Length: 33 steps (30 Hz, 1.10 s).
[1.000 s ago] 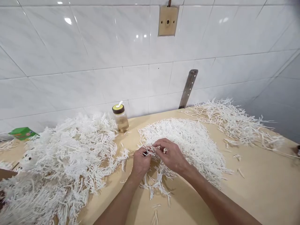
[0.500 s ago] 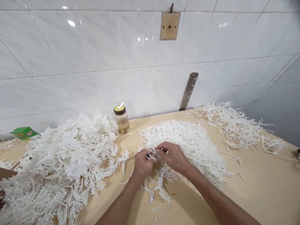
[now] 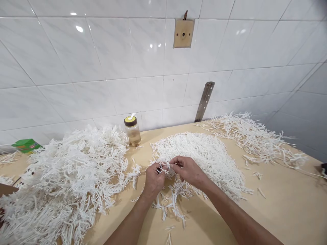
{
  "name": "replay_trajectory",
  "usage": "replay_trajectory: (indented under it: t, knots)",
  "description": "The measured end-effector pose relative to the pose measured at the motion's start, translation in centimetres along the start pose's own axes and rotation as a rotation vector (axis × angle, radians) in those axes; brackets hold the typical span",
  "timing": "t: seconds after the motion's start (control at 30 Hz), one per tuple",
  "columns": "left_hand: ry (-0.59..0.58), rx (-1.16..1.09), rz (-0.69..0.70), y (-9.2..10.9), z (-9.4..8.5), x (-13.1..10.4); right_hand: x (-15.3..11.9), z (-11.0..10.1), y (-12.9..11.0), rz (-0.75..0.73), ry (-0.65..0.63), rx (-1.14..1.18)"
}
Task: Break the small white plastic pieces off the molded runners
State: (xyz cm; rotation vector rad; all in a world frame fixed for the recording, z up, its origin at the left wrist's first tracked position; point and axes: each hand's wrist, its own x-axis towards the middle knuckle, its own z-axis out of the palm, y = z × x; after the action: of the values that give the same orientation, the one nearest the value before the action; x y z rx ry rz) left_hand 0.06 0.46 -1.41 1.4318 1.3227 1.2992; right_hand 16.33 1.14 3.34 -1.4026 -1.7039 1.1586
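My left hand [image 3: 154, 179] is closed on a thin white branched piece [image 3: 165, 170], whose thin ends stick out past the fingertips. Something small and dark shows by the left thumb; I cannot make out what it is. My right hand [image 3: 188, 171] pinches at the other side of the same piece, with its thumb and index finger close together. Both hands are over the near edge of a dense mat of short white strands [image 3: 194, 146]. Below them, loose branched bits [image 3: 173, 207] lie on the table.
A large tangled heap of white strands [image 3: 68, 177] covers the left side. Behind it stand a jar [image 3: 133, 132] with a yellow-topped lid and a green box [image 3: 27, 145]. Bare branched stems [image 3: 258, 139] lie at the back right. A metal strip [image 3: 204, 102] leans against the tiled wall.
The view has tilted up slightly. Both hands keep nearly the same place and the same hold on the white branched piece, with only slight finger movement.
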Motion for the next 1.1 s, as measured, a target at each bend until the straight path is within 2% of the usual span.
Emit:
replay_trajectory:
  t: [0.07, 0.2, 0.37, 0.47, 0.6, 0.67, 0.77, 0.87, 1.0, 1.1]
  knots:
    - [0.001, 0.01, -0.004, 0.1, 0.0, 0.0, 0.0, 0.2, 0.1, -0.031, 0.046, -0.059]
    - [-0.007, 0.019, -0.011, 0.6, -0.1, -0.2, -0.3, 0.8, 0.1, -0.188, 0.166, -0.265]
    - [-0.007, 0.017, -0.008, 0.9, -0.1, -0.3, -0.4, 1.7, 0.5, -0.327, 0.255, -0.485]
    - [-0.014, 0.032, -0.004, 0.6, -0.2, -0.3, -0.1, 1.7, 1.0, -0.307, 0.314, -0.541]
    - [-0.029, 0.023, 0.002, 0.5, -0.4, -0.1, 0.3, 0.7, 1.2, -0.149, 0.387, -0.488]
    - [-0.029, -0.01, 0.004, 0.8, -0.4, 0.0, 0.4, 0.1, 1.0, -0.11, 0.384, -0.403]
    - [-0.02, -0.053, -0.01, 1.4, -0.4, 0.0, 0.3, -0.3, 0.4, -0.182, 0.351, -0.33]
    - [-0.02, -0.063, -0.023, 1.8, -0.5, 0.0, 0.1, -0.2, 0.1, -0.269, 0.275, -0.298]
    - [-0.047, -0.053, 0.004, 2.0, -0.6, -0.1, 0.0, 0.2, 0.1, -0.282, 0.156, -0.231]
    - [-0.058, -0.05, 0.006, 1.9, -0.6, -0.1, 0.1, 0.4, 0.2, -0.278, 0.138, -0.198]
